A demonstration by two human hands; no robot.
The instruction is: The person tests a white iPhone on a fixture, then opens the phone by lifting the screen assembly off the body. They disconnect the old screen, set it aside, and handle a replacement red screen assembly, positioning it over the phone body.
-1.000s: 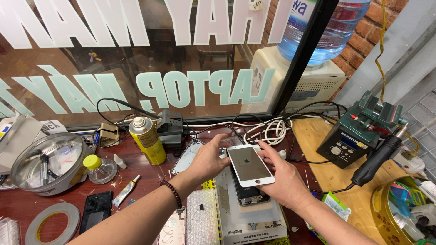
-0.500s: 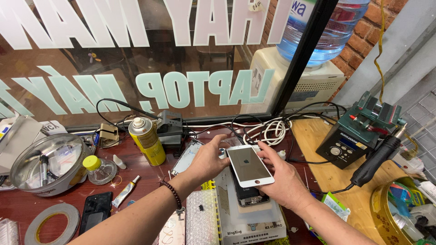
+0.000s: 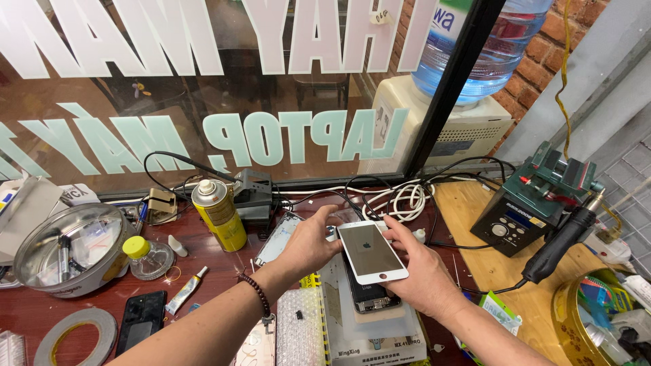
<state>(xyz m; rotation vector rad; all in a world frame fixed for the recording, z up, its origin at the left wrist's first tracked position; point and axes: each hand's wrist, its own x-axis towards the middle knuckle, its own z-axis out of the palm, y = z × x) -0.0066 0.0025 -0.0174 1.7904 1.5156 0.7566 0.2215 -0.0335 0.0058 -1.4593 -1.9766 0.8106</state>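
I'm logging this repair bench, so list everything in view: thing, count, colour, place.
phone screen: 1, white frame, held above the bench centre
opened phone body: 1, dark, under the screen on a pale pad
spray can: 1, yellow, left of centre
steel bowl: 1, silver, far left
small bottle: 1, clear with yellow cap, beside the bowl
black phone: 1, black, front left
tape roll: 1, grey, front left corner
hot air station: 1, black, right, on wooden board
water bottle: 1, blue, behind the glass
left hand: at the screen's left edge
right hand: supports the screen's right side
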